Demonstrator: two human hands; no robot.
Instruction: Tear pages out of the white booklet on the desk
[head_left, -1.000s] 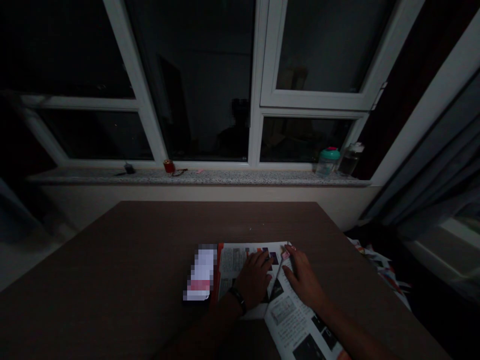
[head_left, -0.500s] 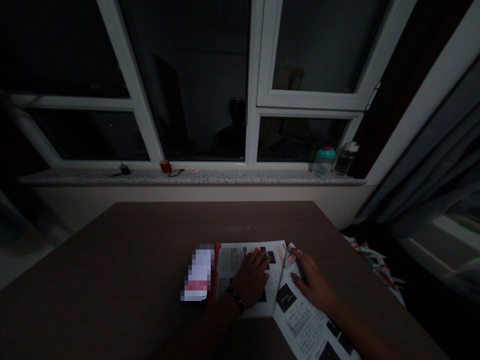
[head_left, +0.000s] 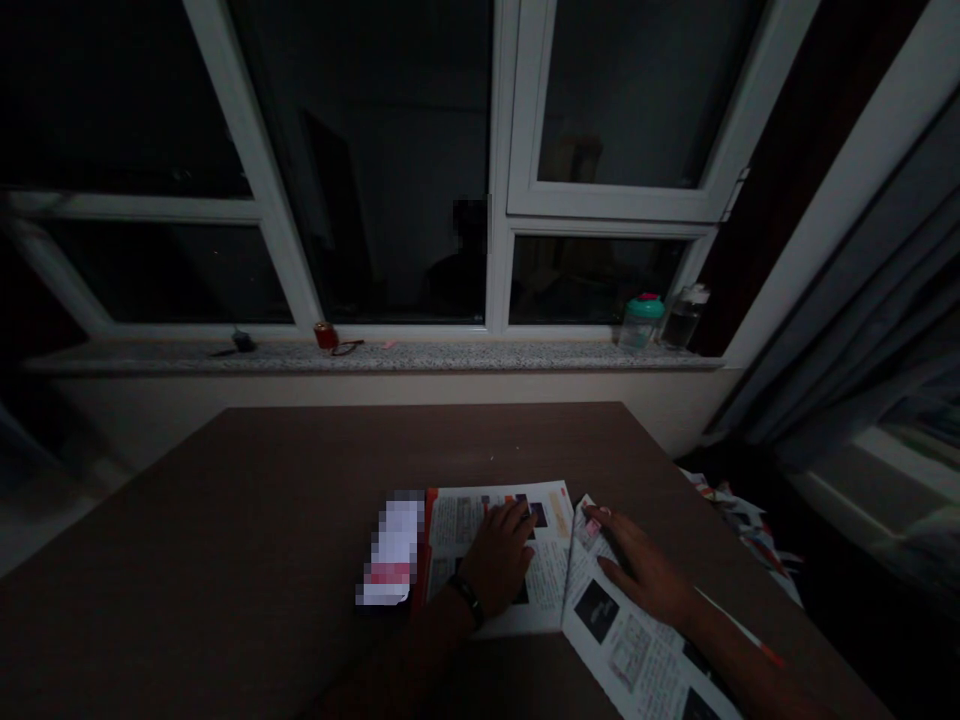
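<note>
A printed magazine (head_left: 551, 575) with pictures and text lies spread on the brown table. My left hand (head_left: 499, 560), a dark band at its wrist, rests palm down on the left page with the fingers stretched out. On the slanted right-hand page (head_left: 626, 650), my right hand (head_left: 649, 570) lies with fingers extended near the top corner and the thumb apart. That page is turned at an angle from the left one, with a crease or gap between them. Whether it is still attached is unclear. Left of the magazine is a pixelated phone-like object (head_left: 394, 550) with a bright face.
The dark brown table (head_left: 225, 540) stands below a granite windowsill (head_left: 450, 355). A teal-lidded bottle (head_left: 642, 322), a clear bottle (head_left: 684, 318) and a small red jar (head_left: 325, 336) stand on the sill. Crumpled papers (head_left: 742, 525) lie beyond the table's right edge.
My right hand has shifted slightly right and down, and the right page under it has swung further from the left page. A pale, red-tipped edge now shows right of my forearm.
</note>
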